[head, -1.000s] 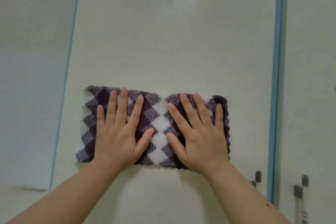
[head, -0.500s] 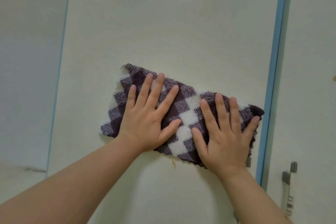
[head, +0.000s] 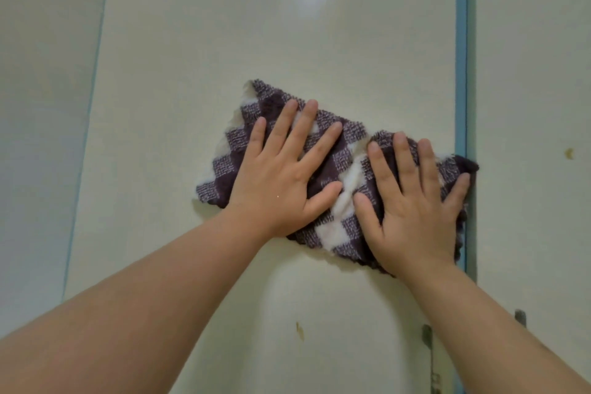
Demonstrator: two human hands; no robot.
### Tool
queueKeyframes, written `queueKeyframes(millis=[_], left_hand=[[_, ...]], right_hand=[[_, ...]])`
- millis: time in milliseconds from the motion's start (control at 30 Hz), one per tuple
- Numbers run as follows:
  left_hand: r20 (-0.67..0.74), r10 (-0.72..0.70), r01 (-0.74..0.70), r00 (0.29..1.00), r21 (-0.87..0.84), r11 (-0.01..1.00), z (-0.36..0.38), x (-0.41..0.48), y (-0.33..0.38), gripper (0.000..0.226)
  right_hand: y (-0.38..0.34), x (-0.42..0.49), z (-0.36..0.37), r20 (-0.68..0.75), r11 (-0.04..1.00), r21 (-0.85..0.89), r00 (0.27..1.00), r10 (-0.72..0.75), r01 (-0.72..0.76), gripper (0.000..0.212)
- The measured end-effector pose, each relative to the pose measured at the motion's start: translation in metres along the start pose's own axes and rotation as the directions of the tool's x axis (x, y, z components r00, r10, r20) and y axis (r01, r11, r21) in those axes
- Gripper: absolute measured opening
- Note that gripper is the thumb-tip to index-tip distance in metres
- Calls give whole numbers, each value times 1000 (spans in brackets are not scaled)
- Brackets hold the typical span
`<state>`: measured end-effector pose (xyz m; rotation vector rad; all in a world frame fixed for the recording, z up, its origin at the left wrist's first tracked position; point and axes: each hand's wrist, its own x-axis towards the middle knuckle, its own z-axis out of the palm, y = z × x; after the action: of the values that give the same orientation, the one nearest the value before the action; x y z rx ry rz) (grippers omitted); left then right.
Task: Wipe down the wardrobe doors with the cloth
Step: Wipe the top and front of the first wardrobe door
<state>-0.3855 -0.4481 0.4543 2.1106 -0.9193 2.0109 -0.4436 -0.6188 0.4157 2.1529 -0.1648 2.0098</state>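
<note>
A purple-and-white checked cloth (head: 343, 163) lies flat against the cream wardrobe door (head: 224, 41), tilted down to the right. My left hand (head: 284, 176) presses on its left half with straight, spread fingers. My right hand (head: 412, 205) presses on its right half the same way. The cloth's right end overlaps the blue strip (head: 461, 73) at the door's right edge. The cloth bunches slightly between my two hands.
A second cream door (head: 531, 73) stands to the right of the blue strip, with a small brown mark (head: 569, 153). Another brown spot (head: 299, 329) sits on the main door below the cloth. Metal handles (head: 427, 334) show at lower right. A paler panel (head: 41, 105) is on the left.
Both hands have slid the cloth to the right across the door until its end reaches the blue strip. The cloth has tilted from level to slanting.
</note>
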Motion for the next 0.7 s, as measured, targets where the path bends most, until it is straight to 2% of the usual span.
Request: queueKeyframes(millis=[200, 500, 700], left_hand=[[-29, -70, 70, 997, -5, 998, 6, -28, 6, 65], [32, -71, 69, 997, 44, 997, 10, -98, 0, 65], [44, -49, 46, 998, 64, 997, 13, -132, -1, 67]], right_hand=[[-25, -22, 5, -55, 995, 21, 993, 100, -99, 61], [-49, -81, 9, 14, 999, -39, 1000, 5, -4, 65], [-49, -110, 10, 69, 995, -59, 995, -77, 81, 59]])
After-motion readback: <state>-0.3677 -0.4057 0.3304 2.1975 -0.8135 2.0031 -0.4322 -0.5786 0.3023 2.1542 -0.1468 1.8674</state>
